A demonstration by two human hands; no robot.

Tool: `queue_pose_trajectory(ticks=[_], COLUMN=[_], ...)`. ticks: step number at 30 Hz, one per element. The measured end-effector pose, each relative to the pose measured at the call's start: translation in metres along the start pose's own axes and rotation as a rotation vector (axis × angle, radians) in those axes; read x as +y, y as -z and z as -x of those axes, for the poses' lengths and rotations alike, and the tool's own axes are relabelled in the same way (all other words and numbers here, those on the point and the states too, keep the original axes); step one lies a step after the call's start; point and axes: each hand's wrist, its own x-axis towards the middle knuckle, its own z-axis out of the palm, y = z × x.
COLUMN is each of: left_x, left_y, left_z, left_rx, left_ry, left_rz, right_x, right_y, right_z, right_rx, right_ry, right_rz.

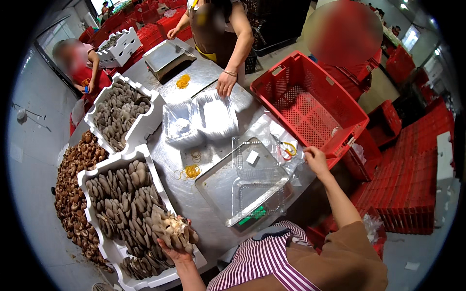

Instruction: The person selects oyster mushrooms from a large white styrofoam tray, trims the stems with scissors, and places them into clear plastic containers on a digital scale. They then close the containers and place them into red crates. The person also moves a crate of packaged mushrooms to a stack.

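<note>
My left hand (175, 253) is closed around a clump of grey oyster mushrooms (172, 229), its pale base turned up, at the near right corner of a white foam box (158, 180) full of similar mushrooms. Out to the right, my right hand (316, 161) has its fingers curled at the near side of a red plastic crate (318, 107), apparently gripping its edge. Beside that hand lie scissors (290, 149) with yellow and red handles on clear plastic bags. A clear open clamshell container (258, 182), holding a white slip, rests on a metal tray (218, 209).
Stacked clear containers (179, 131) stand mid-table, under a co-worker's hand (226, 83). Yellow rubber bands (192, 171) lie nearby. Another foam box (158, 104) of mushrooms is farther back, with brown mushrooms (73, 194) heaped at left. Red crates (407, 194) are stacked at right.
</note>
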Motion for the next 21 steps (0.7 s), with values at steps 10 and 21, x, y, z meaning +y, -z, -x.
queue_pose_trajectory(ticks=[10,21], left_x=[-0.032,-0.026], left_y=[-0.041,-0.047], left_z=[-0.011,-0.006], left_rx=[-0.020,0.217], left_ry=[-0.002,-0.172], left_rz=[-0.066,-0.021], right_x=[0.033,0.108], right_y=[-0.090,-0.060], right_z=[-0.058,-0.091], right_rx=[-0.272,-0.407], right_ry=[0.124,-0.118], right_rz=[0.676,0.119])
